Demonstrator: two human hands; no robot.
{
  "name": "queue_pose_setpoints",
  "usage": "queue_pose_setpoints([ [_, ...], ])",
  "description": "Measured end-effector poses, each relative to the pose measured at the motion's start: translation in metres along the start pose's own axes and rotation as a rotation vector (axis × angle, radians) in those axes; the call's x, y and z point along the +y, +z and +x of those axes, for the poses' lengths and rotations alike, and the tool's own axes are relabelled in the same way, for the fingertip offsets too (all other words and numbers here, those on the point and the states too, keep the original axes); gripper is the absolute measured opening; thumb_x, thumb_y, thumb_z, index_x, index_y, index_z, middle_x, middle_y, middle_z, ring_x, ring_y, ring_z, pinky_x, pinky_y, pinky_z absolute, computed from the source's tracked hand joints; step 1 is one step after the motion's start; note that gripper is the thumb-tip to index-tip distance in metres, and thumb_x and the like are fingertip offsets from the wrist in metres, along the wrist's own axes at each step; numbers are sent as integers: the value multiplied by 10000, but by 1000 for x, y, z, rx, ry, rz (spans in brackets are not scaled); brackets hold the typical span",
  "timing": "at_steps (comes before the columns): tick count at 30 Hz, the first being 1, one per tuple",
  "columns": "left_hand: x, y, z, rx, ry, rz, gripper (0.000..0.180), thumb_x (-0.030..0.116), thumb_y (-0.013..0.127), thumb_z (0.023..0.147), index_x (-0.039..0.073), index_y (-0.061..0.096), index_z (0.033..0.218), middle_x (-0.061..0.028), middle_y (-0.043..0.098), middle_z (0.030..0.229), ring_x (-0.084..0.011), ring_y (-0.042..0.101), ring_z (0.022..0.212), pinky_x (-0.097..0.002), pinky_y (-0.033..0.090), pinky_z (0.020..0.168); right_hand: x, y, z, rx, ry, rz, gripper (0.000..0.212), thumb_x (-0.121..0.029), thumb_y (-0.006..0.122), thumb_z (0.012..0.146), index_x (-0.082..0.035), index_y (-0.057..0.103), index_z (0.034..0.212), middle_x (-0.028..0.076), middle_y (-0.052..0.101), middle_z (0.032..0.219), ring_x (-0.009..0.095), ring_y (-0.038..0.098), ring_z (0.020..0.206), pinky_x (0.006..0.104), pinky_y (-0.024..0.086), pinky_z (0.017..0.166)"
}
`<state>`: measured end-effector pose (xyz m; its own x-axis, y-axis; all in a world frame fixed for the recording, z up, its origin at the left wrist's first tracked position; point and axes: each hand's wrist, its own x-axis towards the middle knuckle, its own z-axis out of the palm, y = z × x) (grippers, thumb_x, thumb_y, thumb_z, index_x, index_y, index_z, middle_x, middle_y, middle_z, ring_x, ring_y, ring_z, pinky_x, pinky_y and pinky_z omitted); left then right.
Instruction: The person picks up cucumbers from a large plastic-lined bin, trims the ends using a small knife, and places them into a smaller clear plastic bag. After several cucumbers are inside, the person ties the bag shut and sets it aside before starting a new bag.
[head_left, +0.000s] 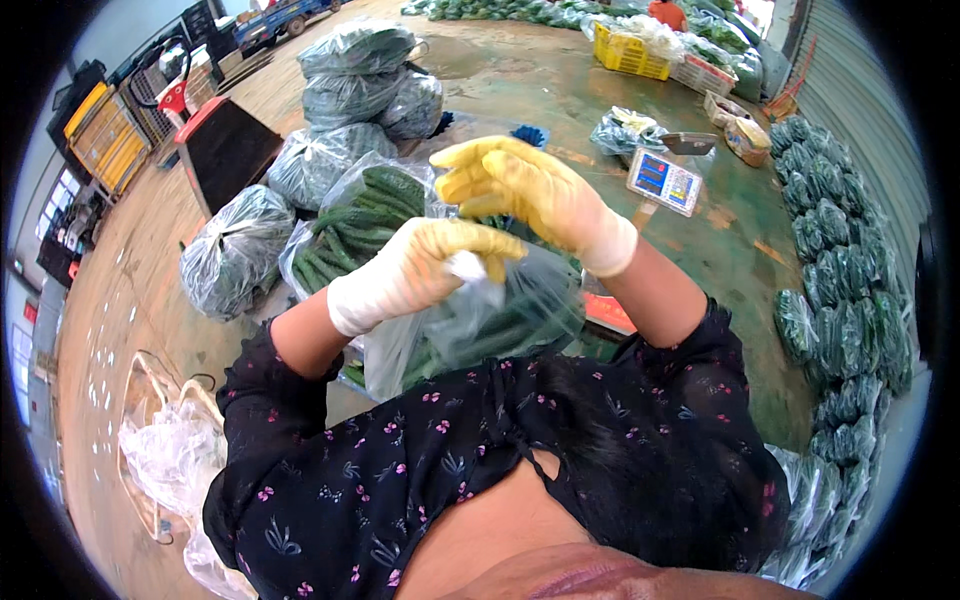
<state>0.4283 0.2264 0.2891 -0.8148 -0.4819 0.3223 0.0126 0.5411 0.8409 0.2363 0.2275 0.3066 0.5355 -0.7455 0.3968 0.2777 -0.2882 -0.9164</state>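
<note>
As left hand grips bag, right nearby

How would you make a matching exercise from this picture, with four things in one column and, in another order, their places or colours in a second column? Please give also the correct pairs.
Column one
1. The scale display
2. The long green vegetables
3. The rows of packed bags
4. The gloves

Column two
A. Along the ridged wall at the far right
B. White and yellow
C. White-framed, with blue panels
D. Near the left hand, with clear plastic around them

Right pairs: 1-C, 2-D, 3-A, 4-B
</note>
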Motion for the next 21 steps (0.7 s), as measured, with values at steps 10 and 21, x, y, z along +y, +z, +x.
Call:
queue_pose_setpoints([
  [10, 18, -13, 3, 193, 451, 1382, 143, 202, 662, 585, 142, 603, 700, -16, 514, 728, -258, 530, 702, -396, 428, 670, 22, 2, 34, 191, -335, -662, 189, -160, 550, 880, -52, 634, 1010, 84, 650, 959, 149, 612, 836, 262, 485, 758],
  [21, 9, -18, -49, -263, 135, 1375, 116, 296, 614, 701, 204, 619, 771, -19, 464, 701, -187, 499, 652, -331, 350, 599, 67, -49, 16, 442, 81, -1033, 153, -178, 601, 831, -114, 657, 959, 41, 610, 720, 89, 519, 629, 246, 443, 603],
])
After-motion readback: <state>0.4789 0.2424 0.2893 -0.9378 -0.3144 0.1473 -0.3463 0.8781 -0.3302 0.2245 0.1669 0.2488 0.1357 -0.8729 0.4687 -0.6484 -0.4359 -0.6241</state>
